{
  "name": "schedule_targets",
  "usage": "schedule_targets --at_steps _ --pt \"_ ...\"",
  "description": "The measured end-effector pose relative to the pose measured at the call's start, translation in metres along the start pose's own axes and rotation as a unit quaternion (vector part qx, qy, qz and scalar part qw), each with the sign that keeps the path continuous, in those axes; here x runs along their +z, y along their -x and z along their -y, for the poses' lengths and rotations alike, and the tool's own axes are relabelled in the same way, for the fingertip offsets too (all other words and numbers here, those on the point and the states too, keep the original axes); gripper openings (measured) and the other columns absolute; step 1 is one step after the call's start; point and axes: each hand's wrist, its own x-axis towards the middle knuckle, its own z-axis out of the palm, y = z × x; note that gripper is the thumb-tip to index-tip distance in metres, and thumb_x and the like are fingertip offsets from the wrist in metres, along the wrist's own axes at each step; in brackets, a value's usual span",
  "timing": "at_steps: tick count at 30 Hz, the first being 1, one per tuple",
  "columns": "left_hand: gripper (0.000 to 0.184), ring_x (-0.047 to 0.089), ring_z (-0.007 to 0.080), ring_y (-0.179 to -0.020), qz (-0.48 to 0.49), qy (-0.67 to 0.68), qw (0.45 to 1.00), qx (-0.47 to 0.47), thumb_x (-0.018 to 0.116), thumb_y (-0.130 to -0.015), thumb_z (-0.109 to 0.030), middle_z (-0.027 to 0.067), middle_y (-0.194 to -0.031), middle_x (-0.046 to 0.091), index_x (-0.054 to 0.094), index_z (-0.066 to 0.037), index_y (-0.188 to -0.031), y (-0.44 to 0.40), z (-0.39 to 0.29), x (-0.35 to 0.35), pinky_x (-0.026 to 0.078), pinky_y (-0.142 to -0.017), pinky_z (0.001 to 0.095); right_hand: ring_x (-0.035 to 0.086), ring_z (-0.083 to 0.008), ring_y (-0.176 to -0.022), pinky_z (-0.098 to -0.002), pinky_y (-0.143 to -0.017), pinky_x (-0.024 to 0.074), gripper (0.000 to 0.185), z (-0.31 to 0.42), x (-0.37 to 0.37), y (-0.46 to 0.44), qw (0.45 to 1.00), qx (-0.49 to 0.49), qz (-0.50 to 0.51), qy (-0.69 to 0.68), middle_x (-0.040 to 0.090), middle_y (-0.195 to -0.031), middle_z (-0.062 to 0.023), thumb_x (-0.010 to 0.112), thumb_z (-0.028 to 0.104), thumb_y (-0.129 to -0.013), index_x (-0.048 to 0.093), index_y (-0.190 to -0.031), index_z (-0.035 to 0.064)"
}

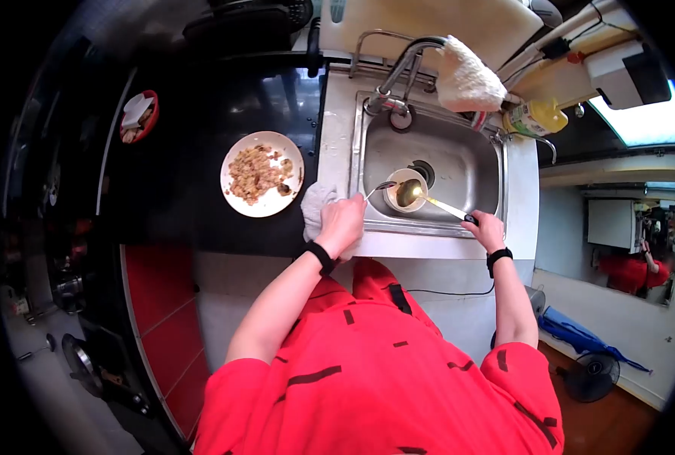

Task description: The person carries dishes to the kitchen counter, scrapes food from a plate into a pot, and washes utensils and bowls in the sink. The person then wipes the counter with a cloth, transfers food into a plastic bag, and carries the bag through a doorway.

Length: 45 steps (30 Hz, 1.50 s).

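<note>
My right hand [488, 230] is closed on the black handle of a ladle [447, 208], whose bowl rests over a small white bowl [393, 199] in the steel sink. Closed on a small metal spoon [384, 186], my left hand [343, 221] is at the sink's front left corner, with the spoon's head near the white bowl's left rim. A light grey cloth [316, 203] lies beside and partly under my left hand. On the black counter to the left sits a white plate [233, 199] of crumbly brown food.
The sink [470, 171] has a curved faucet [404, 61] with a pale cloth [466, 80] hanging by it. A yellow bottle [531, 117] stands at its back right. A red bowl [152, 127] is at the far left of the black counter [193, 189].
</note>
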Motion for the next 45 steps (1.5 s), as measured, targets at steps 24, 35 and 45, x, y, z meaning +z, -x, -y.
schedule_targets --at_steps 24,35,45 --pt "0.011 0.052 0.0220 -0.090 -0.002 -0.251 0.966 0.066 0.054 -0.076 -0.012 0.0062 -0.087 0.058 0.062 -0.010 -0.083 -0.065 -0.063 0.108 0.039 -0.075 0.0346 0.060 -0.0243 -0.087 -0.0400 -0.072 0.0423 0.012 -0.096 0.064 -0.080 0.985 -0.070 0.011 0.157 0.061 -0.081 -0.0057 0.053 0.008 -0.076 0.064 -0.080 0.0133" --pt "0.037 0.056 0.0432 -0.096 0.034 0.085 0.987 -0.133 0.061 -0.076 -0.012 0.0271 -0.102 0.056 0.046 0.005 -0.106 -0.074 -0.053 0.124 0.047 -0.083 0.0470 0.059 -0.0243 -0.099 -0.0462 -0.083 0.0416 0.022 -0.061 0.091 -0.101 0.982 -0.014 0.110 0.154 0.063 -0.098 -0.0061 0.047 0.010 -0.083 0.064 -0.094 0.0177" --pt "0.062 0.058 0.0373 -0.100 0.132 0.381 0.801 -0.442 0.055 -0.080 -0.011 0.0234 -0.113 0.054 0.025 -0.009 -0.134 -0.132 -0.035 0.205 0.056 -0.063 0.0436 0.056 -0.0281 -0.103 -0.0438 -0.083 0.0478 0.026 -0.072 0.106 -0.124 0.983 0.006 0.146 0.111 0.059 -0.103 -0.0096 0.045 0.013 -0.085 0.065 -0.101 0.0201"
